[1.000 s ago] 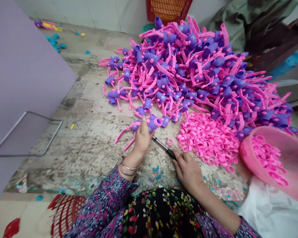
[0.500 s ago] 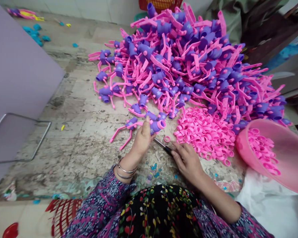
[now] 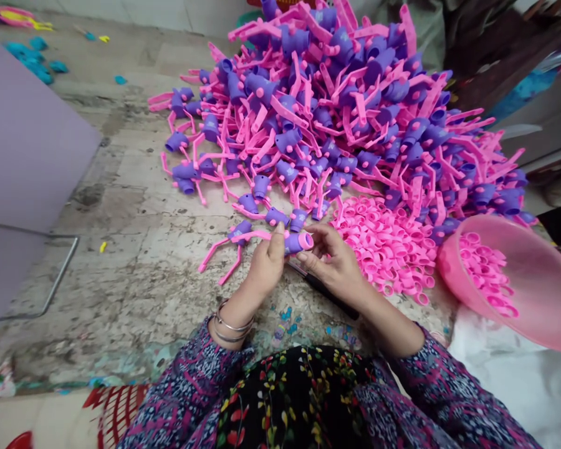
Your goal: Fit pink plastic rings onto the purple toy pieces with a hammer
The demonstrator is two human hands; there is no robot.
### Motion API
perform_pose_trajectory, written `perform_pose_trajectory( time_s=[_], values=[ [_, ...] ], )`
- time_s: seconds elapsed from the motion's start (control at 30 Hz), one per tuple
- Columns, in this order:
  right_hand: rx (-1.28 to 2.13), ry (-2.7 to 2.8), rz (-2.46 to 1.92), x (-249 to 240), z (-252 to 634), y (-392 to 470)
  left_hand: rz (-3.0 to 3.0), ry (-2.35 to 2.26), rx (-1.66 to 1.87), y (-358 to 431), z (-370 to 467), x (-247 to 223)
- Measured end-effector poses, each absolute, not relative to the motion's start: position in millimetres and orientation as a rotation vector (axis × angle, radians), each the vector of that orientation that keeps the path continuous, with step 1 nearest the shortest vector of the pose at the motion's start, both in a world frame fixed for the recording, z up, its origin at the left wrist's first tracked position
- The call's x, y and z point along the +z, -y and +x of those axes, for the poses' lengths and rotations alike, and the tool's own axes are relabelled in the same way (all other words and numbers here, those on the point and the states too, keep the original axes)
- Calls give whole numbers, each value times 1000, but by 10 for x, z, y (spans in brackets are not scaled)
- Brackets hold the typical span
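My left hand (image 3: 267, 259) is closed around a purple plastic tube part (image 3: 295, 243) with pink arms, its thumb on top. A pink ring (image 3: 305, 241) sits at the tube's open end, which points right. My right hand (image 3: 334, 265) is at that end, with bent fingers and thumb closed about the pink ring. Below the hands lies a tool with a black handle (image 3: 331, 296) and metal shaft, partly covered by my right hand. Just left of my left hand lies another purple part (image 3: 239, 232) with pink arms.
A big heap of purple-and-pink parts (image 3: 308, 112) fills the back. Loose pink rings (image 3: 388, 249) are piled to the right, beside a pink bowl (image 3: 453, 262) holding more rings. On the left stand a lilac panel (image 3: 28, 125) and a bent metal rod (image 3: 60, 280).
My right hand has left the tool's black handle and moved up and left to the tube's ringed end. The lone ring near the pile no longer shows. The view has shifted slightly.
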State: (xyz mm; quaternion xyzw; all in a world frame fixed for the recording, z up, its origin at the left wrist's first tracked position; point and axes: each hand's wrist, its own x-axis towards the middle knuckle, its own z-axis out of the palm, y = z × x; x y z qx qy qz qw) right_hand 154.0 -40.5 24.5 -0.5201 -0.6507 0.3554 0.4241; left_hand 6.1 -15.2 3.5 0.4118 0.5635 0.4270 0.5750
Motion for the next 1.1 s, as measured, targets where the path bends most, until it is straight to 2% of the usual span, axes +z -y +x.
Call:
perform_pose_trajectory(
  time_s=[0.27, 1.1],
  values=[
    [941, 1582, -1291, 226, 1498, 405, 1086, -1314, 998, 159, 63, 54],
    [788, 1815, -1238, 334, 1597, 384, 749, -1198, 899, 162, 98, -10]
  ],
)
